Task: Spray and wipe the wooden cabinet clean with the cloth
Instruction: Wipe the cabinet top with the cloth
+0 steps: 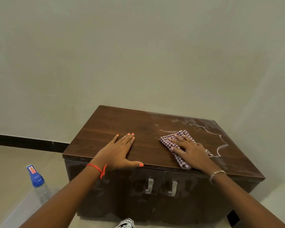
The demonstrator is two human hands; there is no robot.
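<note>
Head view, looking down over a low wooden cabinet [115, 125] set against a plain wall [138, 55], and both hands are on its top. The right hand [189, 150] lies flat, fingers straight and slightly spread, pressing a folded checked cloth [167, 142] onto the right half of the top, near the front edge. The cloth runs diagonally under the palm, from the back-left down to the front lip. Just beyond it, to the right and toward the back, sits a wet smear [209, 132] with a pale outline and cloudy streaks reaching the rear edge. That's the patch to catch, and the right hand is clearly the nearer one, so I'd judge the next sweep goes outward and back-right from where the cloth sits. The left hand [120, 150] holds nothing: palm down on the dry-looking left half, fingers together and straight, thumb hooked over the front edge, apparently bracing. The spray bottle [37, 181] with its blue cap stands on the floor [10, 162] well to the left, apart from both hands. Two metal door handles [149, 185] show on the front below, and the doors look hazy.
</note>
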